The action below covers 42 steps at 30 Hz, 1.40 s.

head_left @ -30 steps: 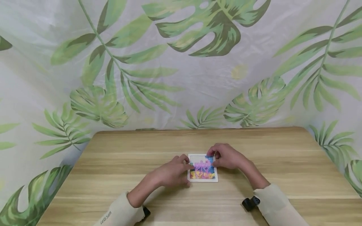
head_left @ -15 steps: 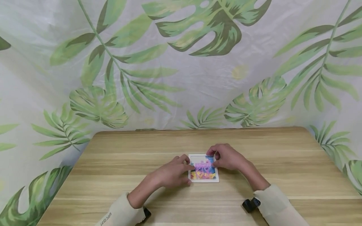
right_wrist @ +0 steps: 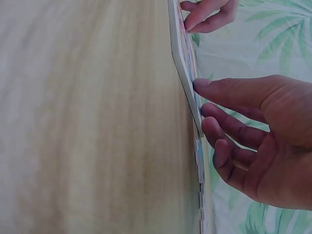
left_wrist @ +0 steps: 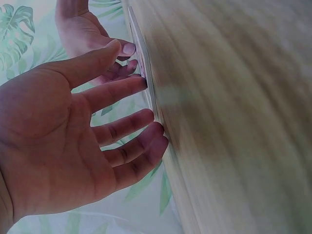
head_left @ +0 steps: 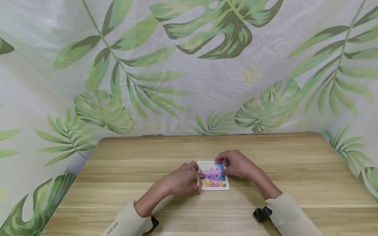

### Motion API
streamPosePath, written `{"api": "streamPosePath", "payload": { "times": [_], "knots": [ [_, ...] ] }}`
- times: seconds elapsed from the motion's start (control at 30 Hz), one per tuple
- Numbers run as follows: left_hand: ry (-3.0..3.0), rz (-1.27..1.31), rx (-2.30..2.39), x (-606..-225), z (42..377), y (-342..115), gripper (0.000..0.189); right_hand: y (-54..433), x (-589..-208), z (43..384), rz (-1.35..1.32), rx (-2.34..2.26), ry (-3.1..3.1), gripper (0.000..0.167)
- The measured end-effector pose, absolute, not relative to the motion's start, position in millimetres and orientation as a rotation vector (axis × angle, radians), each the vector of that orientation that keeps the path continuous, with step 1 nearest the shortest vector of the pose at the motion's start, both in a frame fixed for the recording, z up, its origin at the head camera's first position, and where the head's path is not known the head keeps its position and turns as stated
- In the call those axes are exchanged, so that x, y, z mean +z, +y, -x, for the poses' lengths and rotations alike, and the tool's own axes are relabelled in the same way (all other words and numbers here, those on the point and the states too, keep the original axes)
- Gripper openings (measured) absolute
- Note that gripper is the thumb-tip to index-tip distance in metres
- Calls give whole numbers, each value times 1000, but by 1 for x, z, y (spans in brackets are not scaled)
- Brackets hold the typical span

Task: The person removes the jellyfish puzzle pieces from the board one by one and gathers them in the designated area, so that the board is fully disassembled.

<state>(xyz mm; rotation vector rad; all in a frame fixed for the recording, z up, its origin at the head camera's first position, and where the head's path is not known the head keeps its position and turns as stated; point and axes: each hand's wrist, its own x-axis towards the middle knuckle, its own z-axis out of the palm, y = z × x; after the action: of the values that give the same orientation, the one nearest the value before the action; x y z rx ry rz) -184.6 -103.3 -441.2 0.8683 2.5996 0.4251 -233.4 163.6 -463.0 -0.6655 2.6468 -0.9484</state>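
The flat, square, white-bordered multicoloured board lies at lower centre of the head view; left hand and right hand touch it unclenched. Likely light, stiff; best held by opposite edges.

Draped indoor workspace, leaf-print backdrop, wood-grain table
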Motion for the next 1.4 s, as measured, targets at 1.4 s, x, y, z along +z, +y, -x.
{"api": "streamPosePath", "payload": {
  "times": [1.4],
  "knots": [
    [2624, -887, 371, -445, 183, -102, 49, 165, -466, 230, 686, -907, 2648, 30]
  ]
}}
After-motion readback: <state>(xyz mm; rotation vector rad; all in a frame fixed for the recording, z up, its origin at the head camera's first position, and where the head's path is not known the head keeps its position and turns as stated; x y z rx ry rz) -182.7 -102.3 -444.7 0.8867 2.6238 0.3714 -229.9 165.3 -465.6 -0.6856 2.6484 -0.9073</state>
